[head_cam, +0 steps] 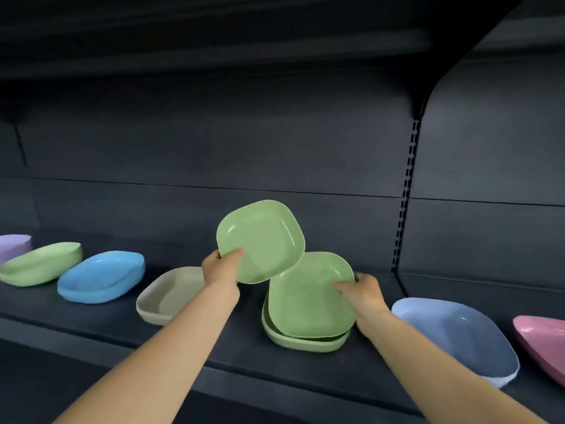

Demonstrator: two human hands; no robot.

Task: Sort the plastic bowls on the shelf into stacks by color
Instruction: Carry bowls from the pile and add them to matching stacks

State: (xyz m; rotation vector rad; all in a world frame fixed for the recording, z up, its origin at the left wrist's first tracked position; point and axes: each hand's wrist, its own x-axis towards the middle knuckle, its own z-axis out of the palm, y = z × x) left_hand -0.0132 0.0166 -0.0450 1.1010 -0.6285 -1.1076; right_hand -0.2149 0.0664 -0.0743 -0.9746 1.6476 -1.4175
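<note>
My left hand (220,267) pinches the lower left rim of a green bowl (263,237), held tilted in the air with its inside facing me. My right hand (360,293) grips the right rim of a second green bowl (308,301), which tilts on top of another green bowl (305,342) lying on the dark shelf (214,341). The raised bowl overlaps the upper left edge of the tilted one. One more green bowl (42,264) sits far left.
Along the shelf lie a purple bowl (13,244), a bright blue bowl (101,280), a beige bowl (165,295) behind my left forearm, a pale blue bowl (458,335) and a pink bowl (544,341) at the right edge. A slotted upright (403,203) divides the back panel.
</note>
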